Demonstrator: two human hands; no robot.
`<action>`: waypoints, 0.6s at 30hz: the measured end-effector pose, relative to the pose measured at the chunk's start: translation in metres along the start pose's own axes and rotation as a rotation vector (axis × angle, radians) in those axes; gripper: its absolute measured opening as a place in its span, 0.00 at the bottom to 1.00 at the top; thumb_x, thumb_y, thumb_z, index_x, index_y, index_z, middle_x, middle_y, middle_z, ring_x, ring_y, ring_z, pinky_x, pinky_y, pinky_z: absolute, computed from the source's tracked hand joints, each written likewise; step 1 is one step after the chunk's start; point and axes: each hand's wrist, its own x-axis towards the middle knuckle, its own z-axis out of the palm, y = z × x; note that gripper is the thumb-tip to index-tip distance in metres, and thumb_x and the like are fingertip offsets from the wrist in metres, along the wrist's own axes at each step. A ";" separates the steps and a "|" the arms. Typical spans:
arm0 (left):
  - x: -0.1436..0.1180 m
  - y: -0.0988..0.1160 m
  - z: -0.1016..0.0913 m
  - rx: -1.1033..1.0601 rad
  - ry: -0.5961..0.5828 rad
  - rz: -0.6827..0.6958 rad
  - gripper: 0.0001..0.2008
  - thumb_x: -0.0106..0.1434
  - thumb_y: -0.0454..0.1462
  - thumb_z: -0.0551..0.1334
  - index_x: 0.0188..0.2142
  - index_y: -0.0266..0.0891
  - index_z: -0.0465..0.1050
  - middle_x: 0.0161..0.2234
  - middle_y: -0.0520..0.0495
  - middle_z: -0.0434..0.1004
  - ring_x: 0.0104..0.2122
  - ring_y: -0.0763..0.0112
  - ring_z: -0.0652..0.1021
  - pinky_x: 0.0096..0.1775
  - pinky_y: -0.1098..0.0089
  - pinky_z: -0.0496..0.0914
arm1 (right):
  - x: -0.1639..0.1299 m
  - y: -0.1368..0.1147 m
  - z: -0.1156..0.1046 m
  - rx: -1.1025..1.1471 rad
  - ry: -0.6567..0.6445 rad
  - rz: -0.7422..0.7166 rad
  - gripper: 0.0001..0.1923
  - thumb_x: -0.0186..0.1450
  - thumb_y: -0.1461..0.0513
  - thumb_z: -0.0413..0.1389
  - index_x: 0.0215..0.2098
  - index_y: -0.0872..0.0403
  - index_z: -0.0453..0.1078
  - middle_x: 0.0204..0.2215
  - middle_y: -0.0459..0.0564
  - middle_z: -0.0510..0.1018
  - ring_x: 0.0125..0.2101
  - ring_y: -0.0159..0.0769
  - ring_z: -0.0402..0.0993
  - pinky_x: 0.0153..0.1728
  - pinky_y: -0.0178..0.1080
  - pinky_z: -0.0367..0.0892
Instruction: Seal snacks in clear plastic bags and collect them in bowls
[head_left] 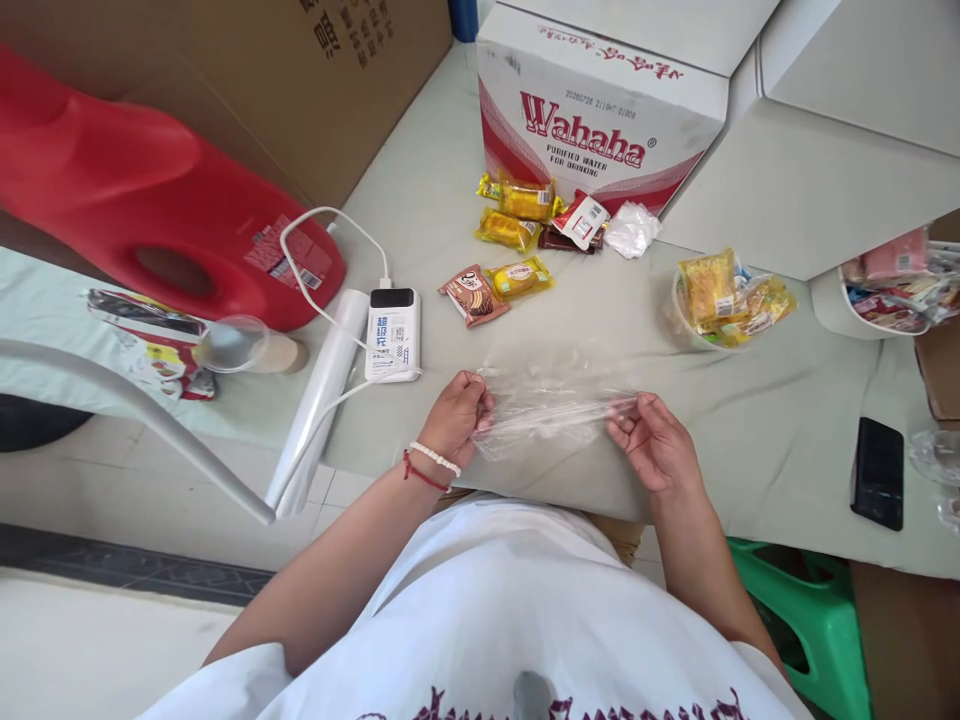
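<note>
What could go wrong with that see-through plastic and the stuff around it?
The thin clear plastic might tear if the left hand and right hand, pinching its two sides, pull too hard. The left hand could also snag the white cable plugged into the nearby power bank and drag it. And the black phone lies close to the edge of the table, so a bump might knock it off.

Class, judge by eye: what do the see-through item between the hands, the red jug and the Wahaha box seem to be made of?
See-through item: probably thin, glossy plastic film; its creases catch light.
Red jug: likely moulded plastic, semi-gloss, with soft highlights.
Wahaha box: apparently printed cardboard, low sheen, with straight folded edges.
</note>
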 end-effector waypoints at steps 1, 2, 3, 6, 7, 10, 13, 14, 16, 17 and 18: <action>0.000 0.001 0.001 -0.014 -0.013 -0.050 0.11 0.65 0.40 0.63 0.32 0.43 0.59 0.22 0.58 0.66 0.14 0.82 0.59 0.17 0.78 0.46 | 0.004 0.000 0.000 0.001 0.000 0.069 0.23 0.51 0.54 0.75 0.34 0.51 0.68 0.31 0.45 0.80 0.24 0.27 0.72 0.20 0.28 0.68; 0.001 0.002 0.002 -0.022 -0.015 -0.078 0.11 0.64 0.40 0.63 0.32 0.43 0.59 0.22 0.58 0.66 0.14 0.82 0.59 0.17 0.78 0.45 | 0.008 -0.001 0.001 0.003 0.013 0.119 0.24 0.49 0.55 0.75 0.34 0.52 0.68 0.27 0.43 0.78 0.19 0.24 0.67 0.15 0.26 0.61; 0.001 0.001 0.004 -0.026 -0.008 -0.090 0.11 0.64 0.40 0.62 0.32 0.43 0.59 0.22 0.59 0.66 0.14 0.82 0.59 0.17 0.79 0.45 | 0.011 -0.001 0.003 0.008 0.036 0.140 0.24 0.48 0.56 0.76 0.33 0.52 0.67 0.24 0.41 0.76 0.17 0.22 0.62 0.12 0.24 0.56; 0.002 -0.004 0.012 -0.022 0.062 -0.034 0.10 0.65 0.39 0.61 0.33 0.43 0.58 0.22 0.59 0.65 0.14 0.82 0.59 0.17 0.79 0.48 | 0.013 -0.002 0.011 -0.002 0.067 0.078 0.26 0.52 0.47 0.73 0.36 0.52 0.68 0.24 0.42 0.77 0.19 0.25 0.67 0.14 0.26 0.62; 0.003 -0.007 0.014 -0.016 0.084 0.009 0.10 0.65 0.40 0.60 0.33 0.43 0.58 0.22 0.60 0.64 0.14 0.82 0.60 0.17 0.79 0.49 | 0.010 -0.002 0.013 -0.032 0.056 0.052 0.28 0.54 0.43 0.70 0.39 0.51 0.69 0.28 0.45 0.79 0.22 0.28 0.72 0.17 0.28 0.67; 0.007 -0.017 0.015 0.047 0.126 0.172 0.10 0.68 0.42 0.59 0.33 0.44 0.58 0.22 0.59 0.64 0.16 0.80 0.61 0.19 0.78 0.55 | -0.001 0.001 0.017 -0.241 0.005 -0.001 0.33 0.54 0.40 0.69 0.47 0.50 0.70 0.32 0.47 0.82 0.29 0.33 0.76 0.22 0.31 0.73; 0.018 -0.024 0.006 0.198 0.186 0.321 0.11 0.70 0.45 0.56 0.34 0.44 0.58 0.23 0.58 0.64 0.17 0.77 0.64 0.20 0.76 0.59 | -0.009 0.006 0.008 -0.439 0.044 -0.103 0.28 0.51 0.46 0.73 0.40 0.52 0.72 0.25 0.42 0.76 0.22 0.27 0.68 0.18 0.28 0.62; 0.022 -0.025 0.002 0.271 0.221 0.377 0.11 0.71 0.46 0.55 0.34 0.44 0.59 0.24 0.57 0.65 0.18 0.75 0.66 0.21 0.74 0.62 | -0.010 0.008 0.003 -0.473 0.061 -0.124 0.26 0.51 0.46 0.73 0.36 0.53 0.72 0.23 0.42 0.74 0.21 0.26 0.65 0.17 0.28 0.59; 0.027 -0.028 -0.006 0.440 0.291 0.496 0.11 0.71 0.47 0.55 0.37 0.43 0.62 0.28 0.54 0.69 0.22 0.72 0.70 0.26 0.71 0.68 | -0.010 0.010 -0.009 -0.516 0.086 -0.126 0.25 0.51 0.45 0.72 0.32 0.54 0.71 0.23 0.42 0.72 0.20 0.26 0.62 0.16 0.29 0.57; 0.028 -0.030 -0.008 0.529 0.323 0.561 0.11 0.71 0.47 0.56 0.40 0.42 0.63 0.32 0.51 0.71 0.25 0.71 0.72 0.31 0.68 0.71 | -0.011 0.012 -0.014 -0.539 0.092 -0.116 0.25 0.52 0.45 0.71 0.32 0.54 0.71 0.23 0.42 0.72 0.19 0.26 0.62 0.16 0.29 0.57; 0.027 -0.032 -0.010 0.616 0.354 0.635 0.12 0.70 0.47 0.56 0.44 0.41 0.65 0.37 0.47 0.73 0.29 0.69 0.75 0.36 0.64 0.74 | -0.012 0.013 -0.019 -0.564 0.095 -0.107 0.25 0.52 0.45 0.71 0.33 0.54 0.71 0.23 0.42 0.72 0.19 0.26 0.62 0.16 0.30 0.56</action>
